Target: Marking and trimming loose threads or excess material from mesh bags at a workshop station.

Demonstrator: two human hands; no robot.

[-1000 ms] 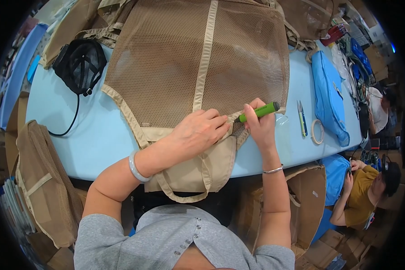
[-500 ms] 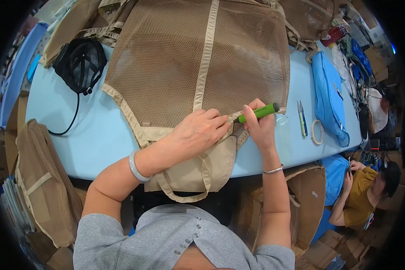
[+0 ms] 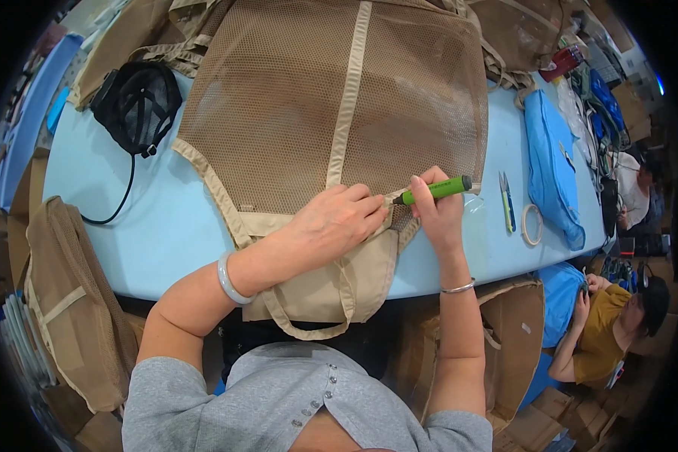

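Note:
A beige mesh bag with fabric bands lies spread over the table before me, its strap loop hanging past the near edge. My left hand has its fingers closed at the bag's near fabric band, pinching it. In my right hand is a green marker pen, dark end up to the right. The pen's tip points left to the band, close beside my left fingertips; whether it touches cannot be made out.
The light blue table also holds a black mesh cap-like item, thread snips, a tape roll and a blue bag. Below its right edge stands a cardboard box. A person in mustard works at the right.
Almost nothing differs. The marker and my right hand have shifted very slightly to the right; my left hand stays on the bag's band.

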